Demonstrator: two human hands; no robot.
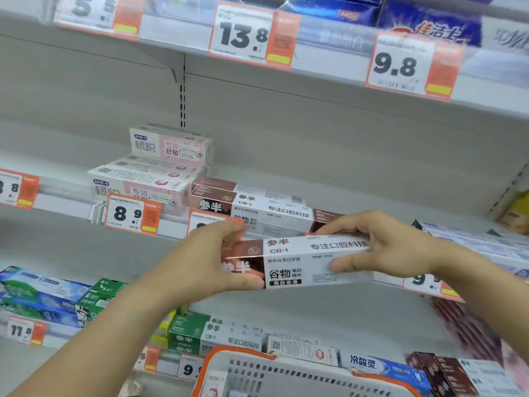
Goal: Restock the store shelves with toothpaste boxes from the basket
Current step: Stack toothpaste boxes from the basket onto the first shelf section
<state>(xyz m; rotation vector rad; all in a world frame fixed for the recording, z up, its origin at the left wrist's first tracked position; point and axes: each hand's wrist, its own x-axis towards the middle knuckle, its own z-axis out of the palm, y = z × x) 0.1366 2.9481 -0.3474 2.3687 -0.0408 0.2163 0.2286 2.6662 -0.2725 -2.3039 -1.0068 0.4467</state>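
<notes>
Gripping a long brown-and-white cardboard toothpaste box by its ends, left hand and right hand hold it level, above the white orange-rimmed plastic basket.

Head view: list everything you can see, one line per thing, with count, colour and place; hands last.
held toothpaste box: one, brown and white, in front of the middle shelf
matching boxes: several, brown and white, middle shelf behind the held one
pink boxes: a stack, pink and white, middle shelf to the left
price tags: several, white and orange, on shelf edges
green boxes: a few, lower shelf left
basket: one, white with orange rim, bottom centre
left hand: one, fingers gripping the box's brown end
right hand: one, fingers gripping the box's white end
</notes>
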